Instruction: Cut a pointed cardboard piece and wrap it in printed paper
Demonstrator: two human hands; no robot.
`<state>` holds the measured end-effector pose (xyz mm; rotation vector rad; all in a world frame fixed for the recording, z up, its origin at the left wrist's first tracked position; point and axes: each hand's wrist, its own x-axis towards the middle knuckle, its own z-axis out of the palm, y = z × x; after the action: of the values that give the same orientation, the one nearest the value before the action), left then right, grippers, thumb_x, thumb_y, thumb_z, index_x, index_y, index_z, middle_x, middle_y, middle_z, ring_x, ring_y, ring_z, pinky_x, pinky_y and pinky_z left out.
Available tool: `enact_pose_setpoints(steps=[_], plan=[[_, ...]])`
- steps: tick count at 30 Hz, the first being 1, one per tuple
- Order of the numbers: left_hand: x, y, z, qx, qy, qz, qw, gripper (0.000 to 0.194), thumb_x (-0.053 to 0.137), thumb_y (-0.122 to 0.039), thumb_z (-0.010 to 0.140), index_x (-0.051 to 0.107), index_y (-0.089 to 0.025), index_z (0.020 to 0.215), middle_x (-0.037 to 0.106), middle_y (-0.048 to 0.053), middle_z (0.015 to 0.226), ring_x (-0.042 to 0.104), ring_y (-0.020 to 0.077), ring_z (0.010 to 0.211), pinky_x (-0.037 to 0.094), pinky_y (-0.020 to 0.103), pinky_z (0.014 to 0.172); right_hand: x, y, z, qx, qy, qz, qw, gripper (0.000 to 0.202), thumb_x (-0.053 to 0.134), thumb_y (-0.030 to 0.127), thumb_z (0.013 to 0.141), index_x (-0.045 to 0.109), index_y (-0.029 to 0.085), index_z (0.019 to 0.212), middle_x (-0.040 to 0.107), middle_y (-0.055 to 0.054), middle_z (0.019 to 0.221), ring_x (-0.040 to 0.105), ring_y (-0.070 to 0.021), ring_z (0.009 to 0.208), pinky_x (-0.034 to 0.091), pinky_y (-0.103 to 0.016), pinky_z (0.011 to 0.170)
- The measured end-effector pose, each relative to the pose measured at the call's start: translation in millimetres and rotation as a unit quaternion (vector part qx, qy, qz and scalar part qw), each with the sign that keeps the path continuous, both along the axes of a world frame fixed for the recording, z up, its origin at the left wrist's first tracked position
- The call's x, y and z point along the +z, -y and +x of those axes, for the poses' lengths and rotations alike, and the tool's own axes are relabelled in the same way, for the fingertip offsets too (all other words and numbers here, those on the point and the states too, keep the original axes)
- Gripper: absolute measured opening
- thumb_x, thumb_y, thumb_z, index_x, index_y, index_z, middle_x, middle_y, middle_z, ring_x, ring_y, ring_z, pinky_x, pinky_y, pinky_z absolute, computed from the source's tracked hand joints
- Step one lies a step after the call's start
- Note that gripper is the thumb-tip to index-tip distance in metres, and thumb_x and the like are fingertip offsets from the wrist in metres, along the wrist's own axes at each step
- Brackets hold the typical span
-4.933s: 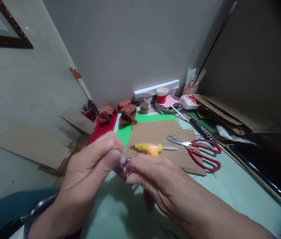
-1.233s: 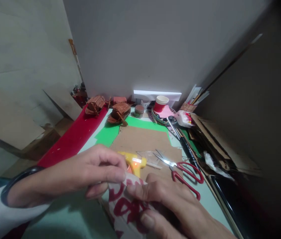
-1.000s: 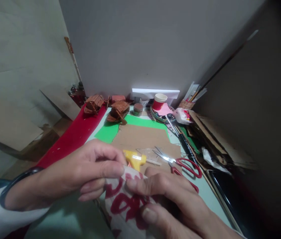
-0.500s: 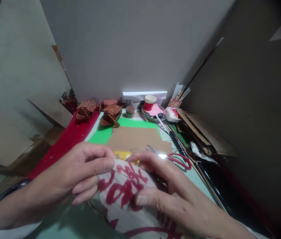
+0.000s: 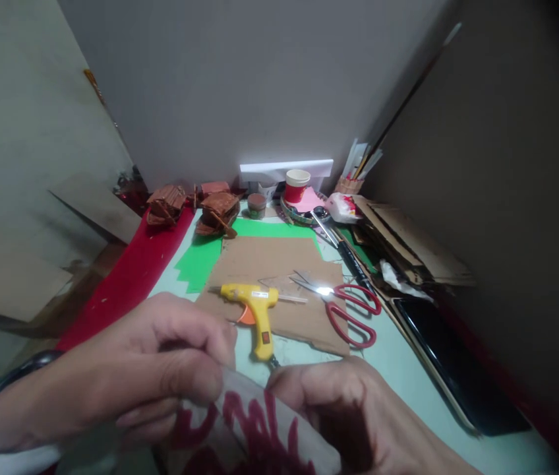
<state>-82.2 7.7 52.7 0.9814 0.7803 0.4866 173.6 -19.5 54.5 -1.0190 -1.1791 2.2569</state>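
A white piece with dark red brush-like markings (image 5: 260, 432), cloth or paper, is held low in front of me. My left hand (image 5: 155, 369) pinches its upper left edge between thumb and fingers. At its right edge, my right hand (image 5: 353, 409) grips with curled fingers, and the thumb is largely hidden behind or under the piece. Just beyond the hands lies a yellow hot glue gun (image 5: 260, 310) with an orange trigger and a glue stick at its back. Scissors (image 5: 351, 307) with red handles rest to its right on a cardboard sheet (image 5: 274, 254).
Brown craft pieces (image 5: 217, 212) stand at the back left beside a red cloth (image 5: 134, 284). Behind the cardboard are a small jar (image 5: 256, 206) and a red and white cup (image 5: 296, 187). Stacked cardboard (image 5: 412, 244) and a black phone-like device (image 5: 457, 366) line the right side.
The marked piece and both hands have moved lower and closer to me, with the piece tilted. The glue gun and scissors are now uncovered. My right thumb has left the piece's front face.
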Motion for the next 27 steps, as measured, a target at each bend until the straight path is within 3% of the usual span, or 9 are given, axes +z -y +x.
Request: enact_pose_setpoints(steps=[7,11,17,19,23,27], plan=[[5.5,-4.5,15.3,0.001,-0.024,-0.044,0.999,0.036,0.082,-0.048,0.071,0.061,-0.019,0.064,0.034,-0.010,0.039,0.025,0.0003,0.028,0.019,0.009,0.027,-0.5,-4.0,-10.2,0.000,-0.029,-0.040,0.999,0.031,0.088,0.035,0.065,0.069,0.020,0.085,0.059,0.002,0.074,0.058,-0.0123,0.079,0.043,-0.018,0.069],[4.0,-8.3,18.1,-0.012,-0.010,-0.054,0.998,0.035,0.080,-0.047,0.074,0.059,-0.019,0.064,0.034,-0.011,0.038,0.024,0.0007,0.027,0.020,0.009,0.026,-2.2,-3.0,-14.0,-0.023,-0.054,-0.088,0.994,0.032,0.088,0.032,0.066,0.065,0.018,0.082,0.061,0.002,0.077,0.053,-0.0067,0.070,0.038,-0.016,0.066],[4.4,-10.8,23.2,0.017,-0.010,-0.037,0.999,0.032,0.076,-0.042,0.079,0.059,-0.019,0.066,0.028,-0.013,0.037,0.019,0.0007,0.030,0.017,0.009,0.028,-9.4,-13.7,-10.9,-0.012,-0.017,-0.094,0.995,0.040,0.092,0.031,0.057,0.068,0.020,0.087,0.064,0.002,0.076,0.059,-0.0107,0.069,0.044,-0.018,0.062],[4.0,-12.4,23.0,0.031,-0.020,-0.027,0.999,0.028,0.074,-0.039,0.082,0.061,-0.020,0.066,0.027,-0.013,0.037,0.018,0.0009,0.030,0.018,0.008,0.029,-6.0,-16.3,-10.5,-0.032,-0.006,-0.086,0.996,0.046,0.091,0.032,0.061,0.068,0.023,0.100,0.069,-0.001,0.093,0.062,-0.0122,0.081,0.046,-0.018,0.069],[3.8,-15.2,19.0,0.045,-0.036,0.005,0.998,0.026,0.071,-0.040,0.084,0.064,-0.021,0.068,0.028,-0.012,0.038,0.019,0.0014,0.029,0.023,0.009,0.029,7.7,-17.5,-13.8,0.004,-0.026,-0.049,0.998,0.038,0.086,0.044,0.070,0.067,0.019,0.092,0.066,-0.002,0.084,0.060,-0.0137,0.078,0.047,-0.025,0.076],[8.6,-14.7,18.2,0.071,-0.029,-0.002,0.997,0.024,0.072,-0.038,0.083,0.067,-0.020,0.067,0.028,-0.012,0.040,0.017,0.0013,0.032,0.025,0.008,0.031,10.0,-18.6,-16.7,-0.005,-0.053,-0.013,0.999,0.035,0.081,0.039,0.078,0.067,0.016,0.100,0.066,-0.004,0.090,0.061,-0.0152,0.082,0.047,-0.027,0.077]])
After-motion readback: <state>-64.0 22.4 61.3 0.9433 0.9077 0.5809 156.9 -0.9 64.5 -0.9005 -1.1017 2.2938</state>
